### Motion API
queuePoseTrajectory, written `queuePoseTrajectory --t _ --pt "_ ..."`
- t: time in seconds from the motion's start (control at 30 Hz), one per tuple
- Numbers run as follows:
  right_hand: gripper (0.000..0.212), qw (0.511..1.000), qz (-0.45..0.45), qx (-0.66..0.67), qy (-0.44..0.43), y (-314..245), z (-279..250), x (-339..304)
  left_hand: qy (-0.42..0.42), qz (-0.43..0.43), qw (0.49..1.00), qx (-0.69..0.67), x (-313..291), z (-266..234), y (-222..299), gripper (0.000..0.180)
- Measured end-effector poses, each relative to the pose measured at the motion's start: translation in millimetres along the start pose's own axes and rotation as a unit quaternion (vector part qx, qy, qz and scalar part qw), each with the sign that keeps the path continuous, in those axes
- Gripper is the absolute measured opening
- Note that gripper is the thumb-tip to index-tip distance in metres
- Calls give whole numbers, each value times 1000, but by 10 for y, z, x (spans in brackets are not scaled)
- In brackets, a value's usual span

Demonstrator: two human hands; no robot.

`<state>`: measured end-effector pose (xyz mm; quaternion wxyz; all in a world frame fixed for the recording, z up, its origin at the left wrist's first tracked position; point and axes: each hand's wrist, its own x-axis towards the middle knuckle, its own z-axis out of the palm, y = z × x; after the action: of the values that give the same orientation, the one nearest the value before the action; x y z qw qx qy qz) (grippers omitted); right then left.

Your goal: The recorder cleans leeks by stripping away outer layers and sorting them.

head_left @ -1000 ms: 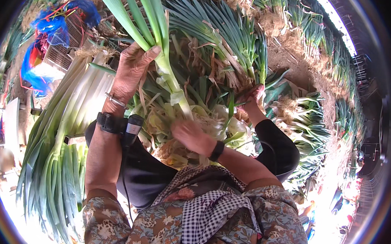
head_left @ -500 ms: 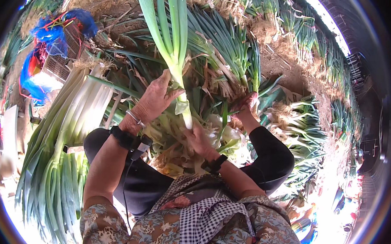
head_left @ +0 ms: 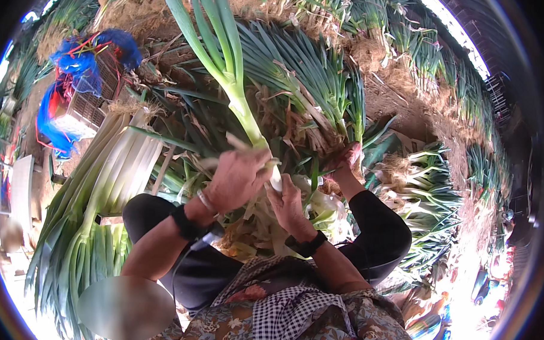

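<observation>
A large green onion (head_left: 244,115) slants across the middle, its green leaves toward the top and its white end toward me. My right hand (head_left: 287,206) grips it near the white base. Higher on the white stalk, my left hand (head_left: 242,176) is closed around it, slightly blurred, with a strip of loose outer skin (head_left: 237,142) by its fingers. Under both hands lies a heap of pale peeled skins and leaves (head_left: 333,217). To the left, a stack of clean white-stalked green onions (head_left: 119,170) rests with its leaves hanging toward me.
Unpeeled green onions (head_left: 323,76) lie ahead, and another pile (head_left: 424,181) is at right. A crate (head_left: 91,107) with blue netting (head_left: 78,64) stands at the far left. My bare foot (head_left: 344,157) is beside the skins. More green onions line the soil on the far right.
My left hand has slid down the stalk toward my right hand, and a strip of skin now stands loose. The green onion's leafy end has swung left.
</observation>
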<state>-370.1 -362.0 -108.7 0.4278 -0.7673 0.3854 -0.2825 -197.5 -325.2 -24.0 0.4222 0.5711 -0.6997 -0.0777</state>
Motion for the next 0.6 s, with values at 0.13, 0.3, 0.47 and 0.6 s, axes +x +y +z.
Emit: queuePoseTrajectory --t 0.13,0.3,0.47,0.6 --pt "28 994 -77 71 -20 172 -35 -100 -172 -84 975 -112 -64 -8 311 23" --pt "47 791 181 570 -128 -129 -245 -69 -392 -79 863 -308 -428 216 383 28" --pt "46 804 130 567 -123 -254 -430 189 -444 -93 883 -124 -85 -350 322 35" --pt "23 930 6 367 -12 -199 -239 213 40 -84 988 -125 158 -528 43 33"
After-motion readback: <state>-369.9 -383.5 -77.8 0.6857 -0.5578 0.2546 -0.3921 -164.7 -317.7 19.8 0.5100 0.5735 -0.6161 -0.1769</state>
